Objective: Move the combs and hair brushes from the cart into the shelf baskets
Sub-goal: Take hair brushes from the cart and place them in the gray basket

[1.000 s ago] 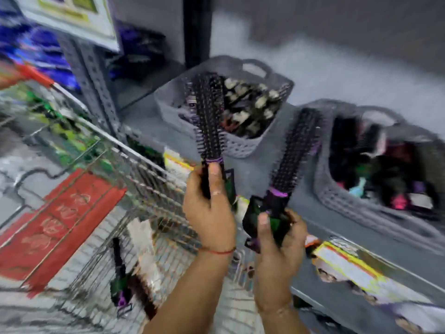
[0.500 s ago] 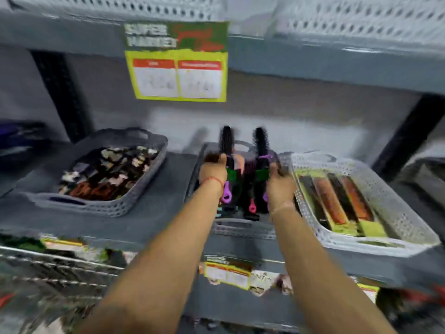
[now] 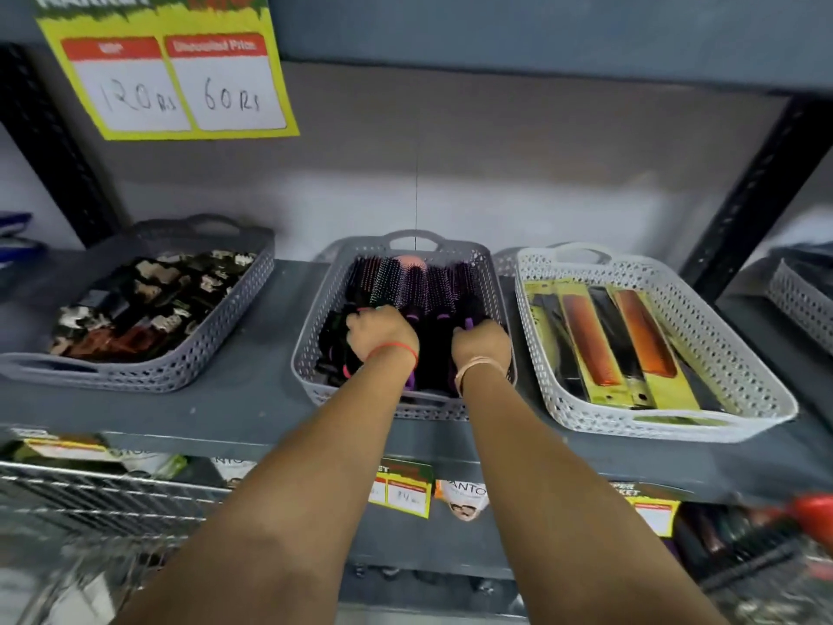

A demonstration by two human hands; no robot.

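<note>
Both hands are down inside the middle grey basket [image 3: 315,349] on the shelf [image 3: 234,412]. The left hand [image 3: 378,329] is curled over the dark handles of round hair brushes [image 3: 414,286], and the right hand [image 3: 481,342] is clenched around a black brush with a purple band [image 3: 469,315] (how firmly either grips I cannot tell). To the right, just beside, a white basket [image 3: 739,354] holds packaged combs [image 3: 631,340]. To the left sits a grey basket of hair clips [image 3: 216,345]. The cart [image 3: 90,493] shows at lower left.
</note>
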